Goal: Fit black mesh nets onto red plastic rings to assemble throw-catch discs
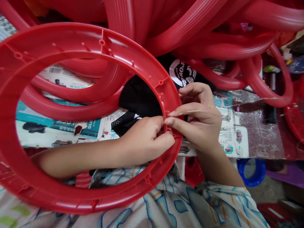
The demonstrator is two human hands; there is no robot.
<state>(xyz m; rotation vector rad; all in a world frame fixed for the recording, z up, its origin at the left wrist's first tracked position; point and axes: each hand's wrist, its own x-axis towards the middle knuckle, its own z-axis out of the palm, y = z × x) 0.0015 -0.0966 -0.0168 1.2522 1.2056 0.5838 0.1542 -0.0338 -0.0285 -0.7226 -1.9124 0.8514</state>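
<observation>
A large red plastic ring (140,55), a half shell with a hollow channel, ribs and small pegs facing up, stands tilted across the left and middle of the view. My left hand (149,137) reaches through its opening and is closed around the inner rim on the right side. At the same spot my right hand (199,117) pinches thumb and forefinger together over the channel. A thin pale strand (201,110) runs from those fingertips across the fingers and off to the right. What lies between the fingertips is mostly hidden.
Several ribbed red rings (190,28) are piled at the back and left. Black fabric with white print (184,72) lies behind my hands. Printed cardboard (59,126) covers the table. A blue ring-shaped object (257,177) is below the table edge at right.
</observation>
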